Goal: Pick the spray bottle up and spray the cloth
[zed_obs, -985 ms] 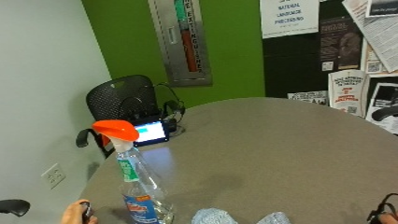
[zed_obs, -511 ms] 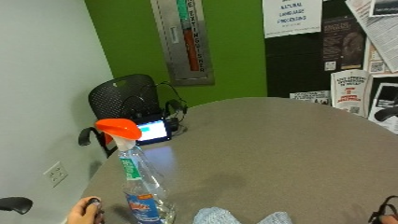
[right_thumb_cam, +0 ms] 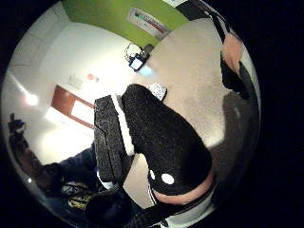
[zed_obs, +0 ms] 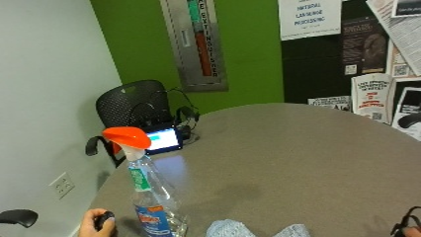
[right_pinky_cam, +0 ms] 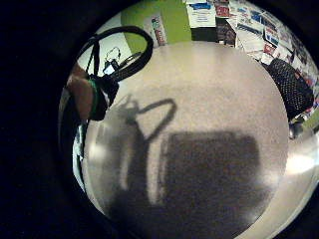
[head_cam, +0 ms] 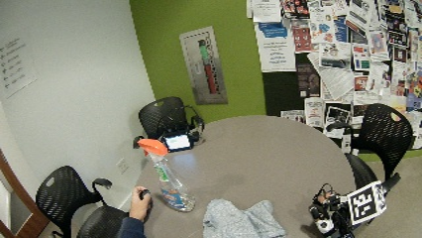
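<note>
The clear spray bottle (head_cam: 169,182) with an orange trigger head (zed_obs: 127,137) stands upright near the table's left edge. A crumpled grey cloth (head_cam: 240,220) lies to its right at the near edge. My gloved right hand (head_cam: 328,214) is over the table's near right part, well away from both. Its palm faces bare tabletop and casts a shadow there. The black-gloved thumb (right_thumb_cam: 161,142) is stretched out and the hand holds nothing. A bare left hand (head_cam: 140,198) beside the bottle grips a small black object.
The round grey table (head_cam: 264,148) carries a small device with a lit screen (head_cam: 178,142) at its far left. Black mesh chairs stand behind it (head_cam: 165,114), at the right (head_cam: 386,129) and near left (head_cam: 63,191). Posters cover the right wall.
The outside view has shifted slightly. The bottle and cloth stand where they were, and the bare left hand has stayed beside the bottle.
</note>
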The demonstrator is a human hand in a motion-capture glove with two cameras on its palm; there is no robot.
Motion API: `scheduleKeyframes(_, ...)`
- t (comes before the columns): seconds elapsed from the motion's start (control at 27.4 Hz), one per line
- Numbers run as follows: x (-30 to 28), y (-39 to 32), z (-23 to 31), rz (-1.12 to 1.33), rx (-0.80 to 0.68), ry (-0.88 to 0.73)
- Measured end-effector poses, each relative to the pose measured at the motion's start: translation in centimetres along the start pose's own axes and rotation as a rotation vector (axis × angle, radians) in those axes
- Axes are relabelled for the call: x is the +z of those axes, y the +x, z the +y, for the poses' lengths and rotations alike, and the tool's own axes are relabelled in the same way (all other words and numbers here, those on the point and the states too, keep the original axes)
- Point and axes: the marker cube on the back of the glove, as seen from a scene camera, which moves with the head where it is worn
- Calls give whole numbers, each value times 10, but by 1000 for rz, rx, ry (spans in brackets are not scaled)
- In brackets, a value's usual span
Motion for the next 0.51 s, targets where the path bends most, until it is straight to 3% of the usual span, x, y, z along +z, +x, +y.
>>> scheduleKeyframes(0.22,1,-8,2,-88,2,5)
scheduleKeyframes(0.51,-2,9,2,11,25,-17)
